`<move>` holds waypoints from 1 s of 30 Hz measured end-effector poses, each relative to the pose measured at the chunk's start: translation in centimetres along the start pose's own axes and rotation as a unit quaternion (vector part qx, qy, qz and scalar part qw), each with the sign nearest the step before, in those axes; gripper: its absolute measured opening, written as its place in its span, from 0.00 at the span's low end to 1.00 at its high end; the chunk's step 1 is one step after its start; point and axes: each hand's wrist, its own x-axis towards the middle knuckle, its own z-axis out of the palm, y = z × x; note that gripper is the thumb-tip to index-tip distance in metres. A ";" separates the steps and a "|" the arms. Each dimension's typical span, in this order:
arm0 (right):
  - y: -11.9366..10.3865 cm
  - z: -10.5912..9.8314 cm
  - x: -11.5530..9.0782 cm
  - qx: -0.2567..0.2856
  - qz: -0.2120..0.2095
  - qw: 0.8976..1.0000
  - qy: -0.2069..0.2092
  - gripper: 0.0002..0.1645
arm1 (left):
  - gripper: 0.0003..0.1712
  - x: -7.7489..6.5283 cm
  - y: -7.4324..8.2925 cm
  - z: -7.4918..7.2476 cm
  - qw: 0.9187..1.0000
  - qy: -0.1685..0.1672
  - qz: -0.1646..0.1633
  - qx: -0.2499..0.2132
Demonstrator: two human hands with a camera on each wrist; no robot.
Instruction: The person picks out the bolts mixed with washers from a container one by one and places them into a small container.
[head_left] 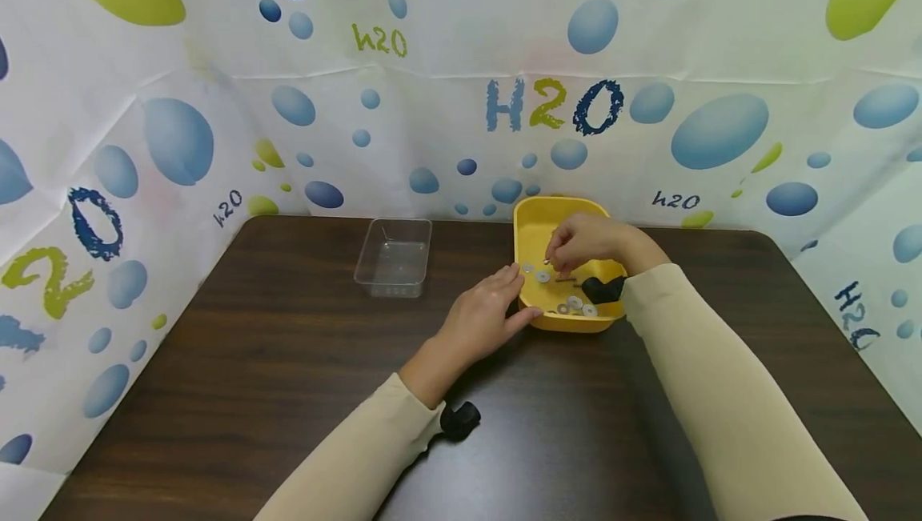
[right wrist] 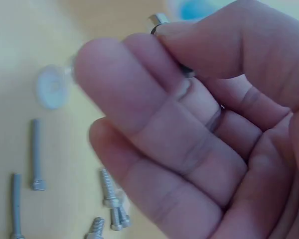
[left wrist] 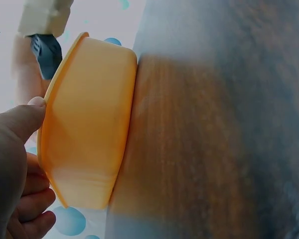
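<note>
My left hand (head_left: 484,314) holds the near left corner of a yellow plastic bin (head_left: 527,221), its thumb on the front rim and fingers along the left side. Over the inside of the bin, my right hand (head_left: 585,239) pinches a small shiny metal screw (right wrist: 158,21) between thumb and fingers, which cover most of it. Below those fingers lie long screws (right wrist: 36,152), a cluster of shorter screws (right wrist: 109,191) and a pale round washer (right wrist: 52,87). More washers (head_left: 574,302) are gathered at the bin's near end.
A clear plastic container (head_left: 392,269) stands to the left of the bin on the dark wooden table (head_left: 252,361). Behind the table hangs a white sheet (head_left: 446,113) printed with drops. Black wrist devices (head_left: 459,421) sit at both cuffs.
</note>
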 end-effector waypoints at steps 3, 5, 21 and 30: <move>0.4 -0.3 -1.2 0.051 -0.001 0.998 0.045 0.15 | 0.38 -0.2 -0.2 0.1 1.000 0.003 -0.003 -0.010; 0.5 -0.2 -1.9 0.077 0.000 0.994 0.072 0.16 | 0.38 -0.4 -0.3 0.1 1.000 0.005 -0.006 -0.013; 0.3 3.8 -4.1 0.172 -0.027 0.952 0.250 0.23 | 0.38 -0.3 -0.4 -0.1 1.000 -0.008 -0.006 -0.015; -1.0 5.1 -4.0 0.134 -0.072 0.930 0.335 0.22 | 0.37 0.0 -0.2 -0.3 1.000 -0.008 0.004 -0.019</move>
